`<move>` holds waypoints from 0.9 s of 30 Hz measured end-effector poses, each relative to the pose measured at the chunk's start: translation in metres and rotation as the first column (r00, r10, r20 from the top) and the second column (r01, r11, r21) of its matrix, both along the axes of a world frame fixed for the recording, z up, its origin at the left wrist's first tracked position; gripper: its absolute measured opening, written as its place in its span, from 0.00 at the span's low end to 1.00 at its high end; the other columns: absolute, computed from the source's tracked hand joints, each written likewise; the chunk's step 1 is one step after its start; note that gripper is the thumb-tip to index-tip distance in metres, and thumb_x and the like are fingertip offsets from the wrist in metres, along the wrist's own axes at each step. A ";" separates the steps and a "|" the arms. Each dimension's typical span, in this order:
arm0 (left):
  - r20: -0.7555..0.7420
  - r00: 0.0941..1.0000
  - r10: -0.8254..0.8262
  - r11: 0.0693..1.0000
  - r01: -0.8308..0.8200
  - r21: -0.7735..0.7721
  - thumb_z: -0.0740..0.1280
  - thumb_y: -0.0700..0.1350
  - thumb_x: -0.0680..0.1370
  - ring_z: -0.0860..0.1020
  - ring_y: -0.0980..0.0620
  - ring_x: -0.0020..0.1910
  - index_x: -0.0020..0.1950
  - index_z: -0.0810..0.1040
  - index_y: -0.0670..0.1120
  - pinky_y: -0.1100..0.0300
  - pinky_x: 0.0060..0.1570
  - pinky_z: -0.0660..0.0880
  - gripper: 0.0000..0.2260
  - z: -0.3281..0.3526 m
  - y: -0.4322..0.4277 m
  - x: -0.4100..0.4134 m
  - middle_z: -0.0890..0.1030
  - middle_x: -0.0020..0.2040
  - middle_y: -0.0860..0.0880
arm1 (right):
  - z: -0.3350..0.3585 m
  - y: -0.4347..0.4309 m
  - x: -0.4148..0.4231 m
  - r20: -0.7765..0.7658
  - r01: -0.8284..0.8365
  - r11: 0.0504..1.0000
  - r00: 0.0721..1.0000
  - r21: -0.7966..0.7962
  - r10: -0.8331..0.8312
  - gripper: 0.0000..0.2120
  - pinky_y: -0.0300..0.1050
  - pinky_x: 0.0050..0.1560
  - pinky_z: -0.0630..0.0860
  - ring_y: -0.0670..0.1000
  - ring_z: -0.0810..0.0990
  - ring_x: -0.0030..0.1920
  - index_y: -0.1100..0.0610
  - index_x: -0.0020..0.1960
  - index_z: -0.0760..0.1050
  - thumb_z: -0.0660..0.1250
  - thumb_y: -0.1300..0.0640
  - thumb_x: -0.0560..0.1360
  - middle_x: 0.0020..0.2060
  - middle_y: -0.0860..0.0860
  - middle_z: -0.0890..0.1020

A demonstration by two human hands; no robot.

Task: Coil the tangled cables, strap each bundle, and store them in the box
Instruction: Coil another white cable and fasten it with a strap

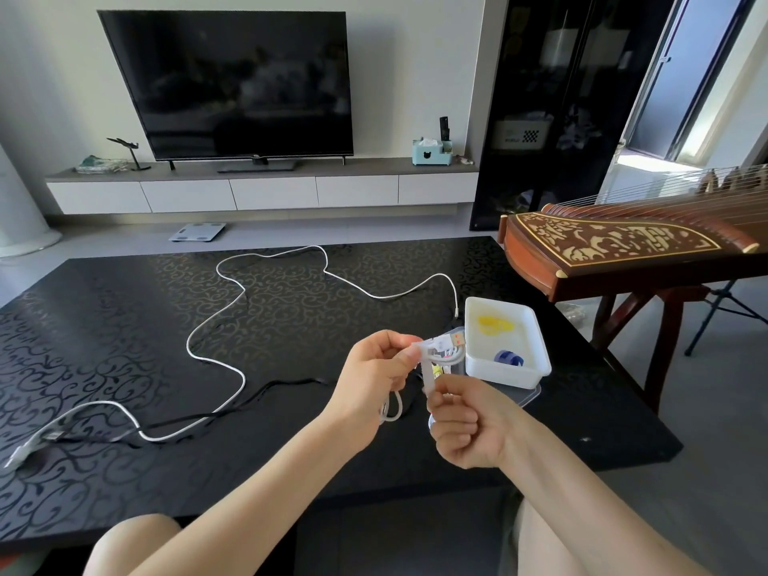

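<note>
Item: small coiled white cable bundle (445,352). L hand (374,380) is gripping it, fingers curled round. R hand (465,426) is pinching flat white strap (428,374) against coil, just beside white plastic box (505,370). Risk: pinch slackening, strap slipping, coil springing open. Long white cable (189,347) is lying uncoiled on table.

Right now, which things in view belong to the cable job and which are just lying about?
Job: coiled white bundle in the left hand; white strap pinched by the right hand; loose white cable; black cable; white box; yellow piece and blue roll in it, likely straps.
Lying about: zither; television; tissue box; floor scale; model plane.
</note>
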State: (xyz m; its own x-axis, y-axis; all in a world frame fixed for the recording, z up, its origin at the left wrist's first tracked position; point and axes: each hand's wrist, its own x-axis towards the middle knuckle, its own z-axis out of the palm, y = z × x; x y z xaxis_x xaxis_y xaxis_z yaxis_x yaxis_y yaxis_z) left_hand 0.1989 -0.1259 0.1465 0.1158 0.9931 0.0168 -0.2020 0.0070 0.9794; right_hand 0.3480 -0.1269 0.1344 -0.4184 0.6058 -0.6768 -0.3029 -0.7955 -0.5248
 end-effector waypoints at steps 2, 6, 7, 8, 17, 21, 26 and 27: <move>-0.024 0.998 0.060 0.998 -0.060 -0.012 0.66 0.36 0.77 0.65 0.60 0.25 0.37 0.79 0.47 0.69 0.26 0.64 0.11 -0.003 0.003 0.004 0.78 0.32 0.51 | 0.004 -0.004 -0.005 -0.016 -0.012 1.000 1.000 -0.009 0.011 0.11 0.32 0.15 0.57 0.46 0.56 0.14 0.57 0.27 0.65 0.63 0.62 0.66 0.13 0.48 0.58; -0.183 0.971 0.152 0.985 -0.135 0.105 0.68 0.37 0.76 0.74 0.60 0.30 0.40 0.79 0.46 0.68 0.31 0.70 0.07 -0.005 0.008 0.006 0.80 0.33 0.53 | 0.015 -0.005 -0.007 -0.037 -0.016 1.000 0.999 -0.003 0.016 0.10 0.31 0.15 0.55 0.46 0.56 0.13 0.57 0.27 0.65 0.62 0.62 0.66 0.13 0.47 0.57; -0.236 0.957 0.168 0.978 -0.132 0.160 0.68 0.37 0.76 0.76 0.59 0.34 0.40 0.78 0.47 0.66 0.34 0.73 0.07 -0.006 0.008 0.007 0.81 0.35 0.53 | 0.018 -0.004 -0.006 -0.059 -0.017 1.000 0.998 -0.008 0.017 0.11 0.31 0.15 0.55 0.46 0.56 0.13 0.57 0.28 0.65 0.61 0.62 0.68 0.12 0.47 0.57; -0.277 0.944 0.180 0.970 -0.123 0.211 0.68 0.37 0.76 0.77 0.58 0.36 0.40 0.78 0.48 0.64 0.37 0.74 0.08 -0.007 0.007 0.007 0.81 0.36 0.53 | 0.020 -0.003 -0.005 -0.094 -0.022 1.000 0.995 -0.017 0.020 0.12 0.31 0.15 0.55 0.46 0.56 0.12 0.57 0.27 0.65 0.60 0.62 0.69 0.12 0.48 0.58; -0.318 0.948 0.014 0.980 0.051 0.194 0.67 0.33 0.76 0.73 0.64 0.27 0.39 0.77 0.45 0.73 0.29 0.68 0.08 0.006 0.006 0.003 0.79 0.32 0.55 | 0.026 -0.013 0.003 -0.074 -0.067 0.981 0.994 0.184 0.081 0.21 0.34 0.15 0.56 0.45 0.56 0.13 0.56 0.24 0.66 0.71 0.49 0.69 0.13 0.48 0.60; -0.296 0.954 -0.053 0.995 0.075 0.065 0.65 0.30 0.74 0.69 0.63 0.23 0.42 0.77 0.38 0.71 0.27 0.65 0.05 0.012 0.008 0.002 0.77 0.33 0.48 | 0.028 -0.022 0.003 0.721 -0.357 0.675 0.577 0.645 -0.384 0.31 0.40 0.24 0.57 0.45 0.61 0.18 0.53 0.22 0.65 0.61 0.24 0.60 0.15 0.45 0.64; -0.363 0.927 -0.093 0.995 0.104 0.010 0.64 0.31 0.74 0.68 0.62 0.22 0.40 0.76 0.40 0.70 0.25 0.63 0.06 0.020 0.010 0.002 0.77 0.35 0.45 | 0.027 -0.023 0.006 0.505 -0.618 0.284 0.214 0.733 -0.836 0.24 0.38 0.32 0.68 0.43 0.73 0.34 0.51 0.49 0.75 0.70 0.34 0.63 0.33 0.42 0.75; -0.362 0.926 -0.109 0.993 0.117 -0.001 0.64 0.31 0.74 0.67 0.61 0.22 0.39 0.76 0.41 0.70 0.25 0.63 0.07 0.020 0.011 0.001 0.76 0.33 0.46 | 0.029 -0.021 0.009 0.481 -0.654 0.213 0.263 0.726 -0.836 0.25 0.42 0.37 0.72 0.46 0.75 0.39 0.53 0.55 0.77 0.73 0.39 0.64 0.39 0.45 0.77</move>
State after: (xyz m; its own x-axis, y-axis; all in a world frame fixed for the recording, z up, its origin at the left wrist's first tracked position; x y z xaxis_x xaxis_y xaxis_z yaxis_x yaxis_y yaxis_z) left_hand 0.1999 -0.1152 0.1669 0.2293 0.9730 -0.0273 0.1664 -0.0115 0.9860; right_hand 0.3566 -0.1482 0.1633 -0.0253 0.8207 0.5708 0.8129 0.3492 -0.4661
